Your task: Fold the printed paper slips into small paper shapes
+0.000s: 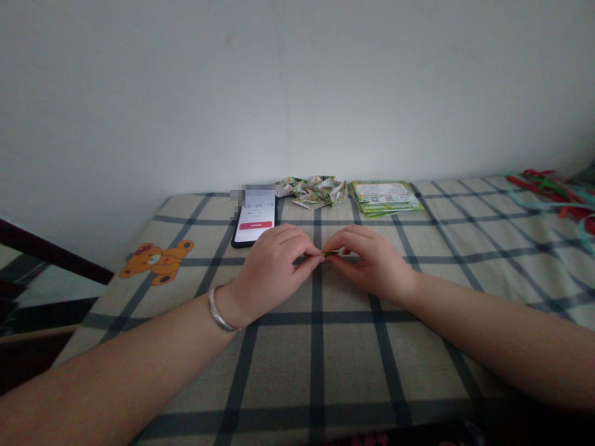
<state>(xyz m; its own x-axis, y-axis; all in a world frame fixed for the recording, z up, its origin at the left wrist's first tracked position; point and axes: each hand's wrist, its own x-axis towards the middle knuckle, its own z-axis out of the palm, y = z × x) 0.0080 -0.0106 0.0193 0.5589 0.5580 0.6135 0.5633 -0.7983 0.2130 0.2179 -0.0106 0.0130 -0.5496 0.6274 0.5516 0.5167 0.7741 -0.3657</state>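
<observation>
My left hand, with a silver bangle at the wrist, pinches one end of a small piece of green printed paper. On its other side, the thumb and fingers of my right hand are closed on the same paper. Both sets of fingertips almost meet over the middle of the table, hiding most of the piece. Beyond them lies a pile of small folded printed papers with pointed corners. To the right of that pile is a stack of flat green printed sheets.
A phone showing a running timer lies behind my left hand. The checked tablecloth carries a flat orange bear figure at the left. Red, green and pale blue items lie tangled at the far right. A white wall borders the back edge.
</observation>
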